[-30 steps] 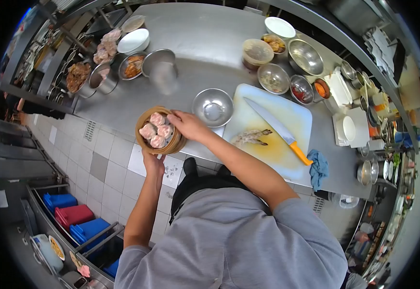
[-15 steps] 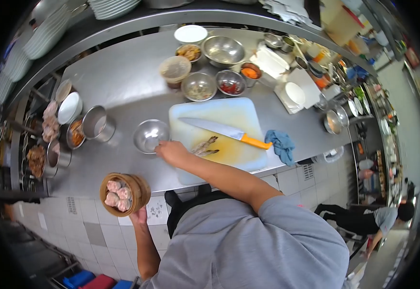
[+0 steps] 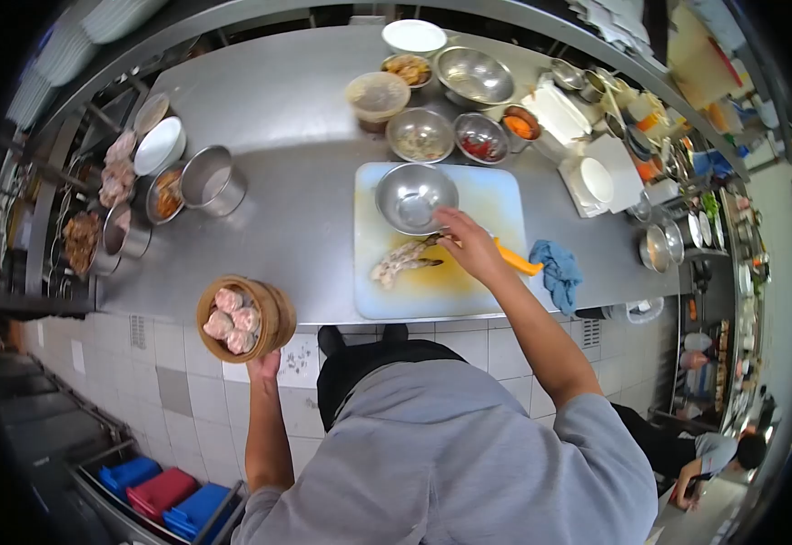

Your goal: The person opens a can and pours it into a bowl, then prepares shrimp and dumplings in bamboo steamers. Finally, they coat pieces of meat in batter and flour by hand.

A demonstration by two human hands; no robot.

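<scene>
The left hand [image 3: 266,365] has its grip closed under the basket [image 3: 278,318] with dumplings [image 3: 233,322], beside the bench [image 3: 305,227], and the right hand [image 3: 470,243] is at the bowl [image 3: 417,200] over the board [image 3: 378,295], its grip I cannot tell.

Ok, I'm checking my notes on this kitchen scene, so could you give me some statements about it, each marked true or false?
1. The left hand supports a round bamboo steamer. True.
2. Six dumplings show in the steamer. False: four dumplings show.
3. The right hand is at the rim of a metal bowl. True.
4. The blue cloth lies left of the cutting board. False: the cloth is right of the cutting board.
5. The knife's handle is orange. True.
</scene>
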